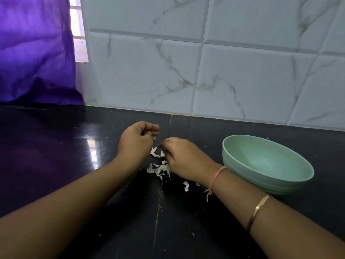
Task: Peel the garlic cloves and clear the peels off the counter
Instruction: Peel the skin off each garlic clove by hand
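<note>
My left hand hovers just above the black counter with its fingers curled around a small garlic clove, which is mostly hidden in the fist. Just to its right, my right hand points its bunched fingertips toward the left hand and pinches a thin bit of peel. A heap of white garlic peels lies on the counter between and below the two hands. A few more peels lie under the fingertips, and one loose peel lies near my right wrist.
A pale green bowl stands on the counter right of my right forearm, and its visible inside holds nothing. A marbled tile wall runs along the back. A purple curtain hangs at the far left. Tiny peel flecks dot the counter.
</note>
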### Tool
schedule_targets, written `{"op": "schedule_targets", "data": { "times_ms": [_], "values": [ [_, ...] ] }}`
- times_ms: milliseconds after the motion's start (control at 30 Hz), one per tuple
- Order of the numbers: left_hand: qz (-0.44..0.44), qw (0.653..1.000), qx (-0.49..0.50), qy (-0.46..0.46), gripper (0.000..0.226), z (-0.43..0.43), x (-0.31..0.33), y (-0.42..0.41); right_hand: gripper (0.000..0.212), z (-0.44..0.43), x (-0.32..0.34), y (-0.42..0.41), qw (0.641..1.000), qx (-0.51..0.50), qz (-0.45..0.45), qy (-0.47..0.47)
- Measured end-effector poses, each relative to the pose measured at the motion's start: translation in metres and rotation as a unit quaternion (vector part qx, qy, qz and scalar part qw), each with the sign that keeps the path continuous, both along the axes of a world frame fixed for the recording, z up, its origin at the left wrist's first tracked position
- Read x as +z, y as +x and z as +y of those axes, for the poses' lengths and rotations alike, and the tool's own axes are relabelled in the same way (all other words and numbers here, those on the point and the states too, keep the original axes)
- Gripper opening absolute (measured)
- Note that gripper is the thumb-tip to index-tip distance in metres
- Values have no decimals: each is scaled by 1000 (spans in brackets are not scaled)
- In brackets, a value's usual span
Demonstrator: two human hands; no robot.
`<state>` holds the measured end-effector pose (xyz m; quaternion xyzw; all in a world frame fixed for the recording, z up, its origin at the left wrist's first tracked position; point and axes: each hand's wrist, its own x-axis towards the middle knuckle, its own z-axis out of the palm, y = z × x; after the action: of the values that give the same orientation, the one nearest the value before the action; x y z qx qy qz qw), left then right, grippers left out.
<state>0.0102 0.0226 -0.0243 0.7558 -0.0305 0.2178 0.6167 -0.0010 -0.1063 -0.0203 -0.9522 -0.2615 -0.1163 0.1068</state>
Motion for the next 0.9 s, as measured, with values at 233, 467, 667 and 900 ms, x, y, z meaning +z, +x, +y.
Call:
{"op": "schedule_targets", "data": {
  "times_ms": [233,467,667,900],
  "values": [
    [9,1000,-2,-9,36,-2,1,-2,26,-4,-7,11,999,-4,52,-12],
    [15,1000,-27,6,28,-5,6,-11,17,-16,-4,9,996,6,-51,79],
    [53,991,-121,-16,3,-12,9,-21,5,-18,-4,3,947,32,-140,286],
    [82,974,-157,-145,8,-10,13,-22,15,-17,-3,-1,912,35,-82,400]
  ]
}}
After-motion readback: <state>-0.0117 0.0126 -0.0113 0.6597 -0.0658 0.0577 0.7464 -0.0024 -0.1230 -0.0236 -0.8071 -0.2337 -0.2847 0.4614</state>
